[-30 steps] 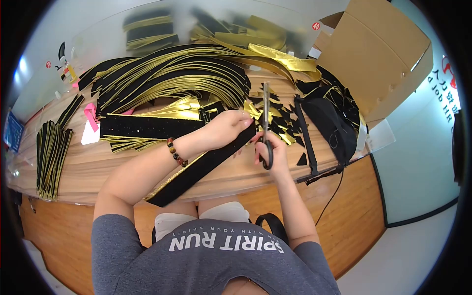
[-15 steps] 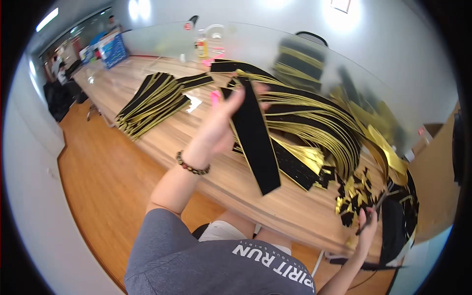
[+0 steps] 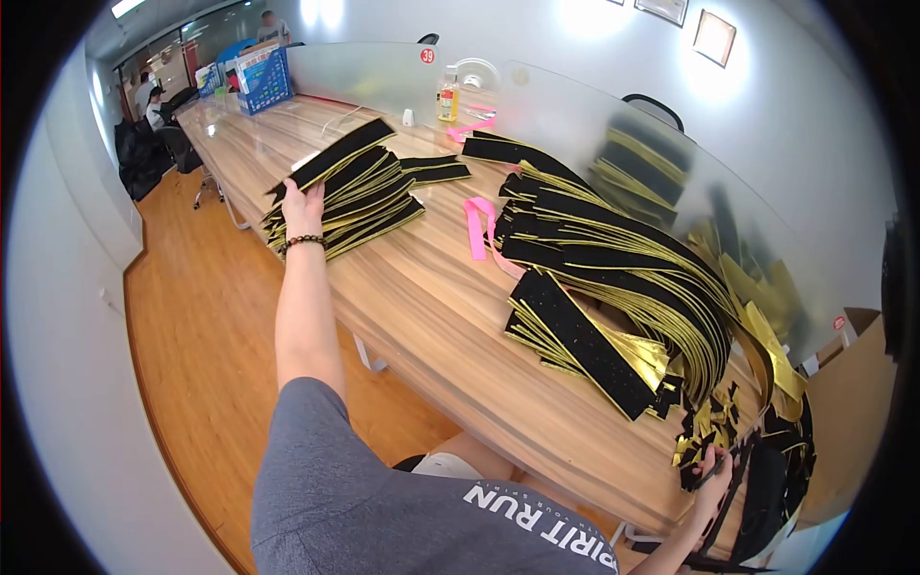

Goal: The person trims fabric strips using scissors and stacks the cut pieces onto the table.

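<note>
My left hand (image 3: pixel 304 203) reaches far out to the left, its fingers closed on the near end of a black ribbon strip with gold edges (image 3: pixel 342 156). That strip lies slantwise along the top of a fanned pile of similar strips (image 3: pixel 374 206). Low on the right, my right hand (image 3: pixel 711 479) is closed around dark scissors (image 3: pixel 736 467), partly hidden by the fingers. Beside it are black and gold scraps (image 3: pixel 710 422). A large bundle of long gold-edged ribbons (image 3: pixel 623 230) curves across the table, with a shorter stack of strips (image 3: pixel 585 345) in front.
A pink ribbon (image 3: pixel 476 230) lies on the wooden table (image 3: pixel 422 316) near the bundle. At the back stand a bottle (image 3: pixel 448 96), a frosted divider (image 3: pixel 374 81) and a blue box (image 3: pixel 264 81). A cardboard box (image 3: pixel 848 412) is at right. Other people are in the far left background.
My left hand has carried the black strip from the middle of the table leftward onto the fanned pile. The view has shifted; my right hand stays low at right with the scissors.
</note>
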{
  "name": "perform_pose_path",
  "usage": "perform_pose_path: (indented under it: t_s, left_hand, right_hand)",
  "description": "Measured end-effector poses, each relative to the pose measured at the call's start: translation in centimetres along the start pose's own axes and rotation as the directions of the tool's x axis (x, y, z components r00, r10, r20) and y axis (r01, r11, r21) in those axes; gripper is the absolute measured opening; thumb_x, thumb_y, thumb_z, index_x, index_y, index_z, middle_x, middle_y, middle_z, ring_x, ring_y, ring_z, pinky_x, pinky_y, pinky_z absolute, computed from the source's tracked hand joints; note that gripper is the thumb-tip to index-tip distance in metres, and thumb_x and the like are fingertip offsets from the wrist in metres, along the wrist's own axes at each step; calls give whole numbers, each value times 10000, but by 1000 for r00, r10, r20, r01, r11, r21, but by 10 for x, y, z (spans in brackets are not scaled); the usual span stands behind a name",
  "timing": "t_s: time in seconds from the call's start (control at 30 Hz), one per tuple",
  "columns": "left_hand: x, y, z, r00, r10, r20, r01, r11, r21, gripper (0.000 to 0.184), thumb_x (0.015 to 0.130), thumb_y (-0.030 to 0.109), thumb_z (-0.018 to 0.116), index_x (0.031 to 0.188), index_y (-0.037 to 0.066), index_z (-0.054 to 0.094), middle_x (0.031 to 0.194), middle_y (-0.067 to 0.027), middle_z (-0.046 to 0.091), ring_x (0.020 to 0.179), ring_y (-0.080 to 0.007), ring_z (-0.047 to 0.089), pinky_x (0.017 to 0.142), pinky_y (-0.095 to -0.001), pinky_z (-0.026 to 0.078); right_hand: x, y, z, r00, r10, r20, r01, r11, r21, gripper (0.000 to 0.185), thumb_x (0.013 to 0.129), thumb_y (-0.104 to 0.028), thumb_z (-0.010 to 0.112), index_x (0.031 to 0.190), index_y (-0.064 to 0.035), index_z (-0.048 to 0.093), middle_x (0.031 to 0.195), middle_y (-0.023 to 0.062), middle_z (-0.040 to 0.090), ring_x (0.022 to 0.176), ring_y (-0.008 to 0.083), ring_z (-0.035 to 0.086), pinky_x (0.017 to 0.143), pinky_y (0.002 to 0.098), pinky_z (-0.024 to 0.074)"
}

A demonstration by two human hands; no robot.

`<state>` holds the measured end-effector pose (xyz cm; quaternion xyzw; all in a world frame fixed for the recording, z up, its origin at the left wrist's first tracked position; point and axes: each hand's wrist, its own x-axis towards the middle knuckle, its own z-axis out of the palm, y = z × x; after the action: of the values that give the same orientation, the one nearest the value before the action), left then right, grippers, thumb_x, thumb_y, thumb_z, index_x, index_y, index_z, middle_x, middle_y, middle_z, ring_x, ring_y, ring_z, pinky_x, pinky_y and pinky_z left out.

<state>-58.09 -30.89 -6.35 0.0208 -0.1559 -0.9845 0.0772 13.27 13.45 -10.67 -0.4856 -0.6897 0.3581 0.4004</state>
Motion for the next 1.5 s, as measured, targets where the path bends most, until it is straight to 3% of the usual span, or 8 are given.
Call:
perform_pose_path:
  t_s: [0.17, 0.27, 0.53, 0.67, 0.77, 1.23, 1.33, 1.5]
  left_hand:
    - [-24, -1, -7, 938, -141, -315, 198, 968, 157, 427, 888, 245, 519, 1172, -35, 369, 1174, -209, 460, 1065, -298, 499, 899, -417, 431]
    - [-141, -28, 56, 981, 189, -44, -144, 862, 487, 298, 869, 208, 550, 1107, 81, 424, 920, -51, 508, 777, -138, 501, 666, -295, 454]
    - [-448, -28, 208, 521, 349, 779, -258, 934, -245, 421, 741, -112, 547, 1099, -6, 354, 945, -82, 405, 748, -108, 405, 658, -214, 356]
    - [-466, -11, 228, 569, 346, 747, -194, 938, -287, 387, 707, -80, 576, 1027, -10, 370, 936, -86, 407, 741, -123, 393, 671, -224, 341]
    - [-488, -15, 231, 628, 334, 703, -103, 931, -350, 340, 686, -11, 609, 948, 8, 394, 903, -83, 421, 703, -122, 398, 634, -218, 338]
    - [-564, -35, 242, 856, 158, 493, 240, 722, -648, 326, 595, 289, 754, 607, 85, 499, 763, -71, 480, 539, -119, 419, 471, -192, 324]
    - [-548, -53, 225, 786, 255, 562, 126, 825, -551, 332, 629, 311, 738, 593, 92, 490, 705, -71, 484, 575, -114, 448, 468, -196, 313]
    - [-471, -35, 193, 85, 354, 931, -570, 784, -246, 185, 751, 177, 619, 674, 72, 488, 628, -47, 505, 572, -157, 494, 535, -281, 391]
  right_hand:
    - [6, 14, -1, 1000, -9, -25, 10, 999, 36, 281, 839, -266, 607, 915, -14, 510, 677, 0, 475, 516, 47, 427, 448, 169, 362]
    - [15, 32, -6, 999, -21, -43, 24, 998, 57, 271, 848, -259, 596, 916, -10, 513, 683, 5, 476, 520, 51, 432, 444, 171, 362]
    - [19, 67, 15, 991, 18, -136, 20, 962, 273, 199, 872, -213, 559, 924, -22, 538, 648, 27, 474, 506, 99, 431, 456, 207, 353]
    - [34, 119, 1, 991, 56, -121, 15, 856, 517, 265, 863, -231, 562, 995, -3, 586, 970, 154, 592, 806, 254, 536, 741, 311, 470]
    - [-20, 14, 5, 967, -156, -201, 143, 987, -80, 304, 845, -242, 590, 995, 22, 574, 857, 106, 601, 747, 178, 539, 661, 297, 449]
    - [-39, -11, -3, 997, 31, -76, -7, 955, 295, 342, 858, -231, 563, 1090, 15, 509, 799, 100, 584, 714, 174, 542, 609, 276, 459]
    - [-30, 0, 3, 978, 119, -172, -55, 940, 337, 276, 875, -231, 542, 1058, -26, 518, 711, 44, 526, 619, 113, 483, 526, 225, 379]
    - [-24, 2, 6, 912, 272, -306, -185, 940, 286, 192, 898, -254, 509, 1020, -117, 565, 611, -23, 503, 494, 33, 434, 412, 152, 257]
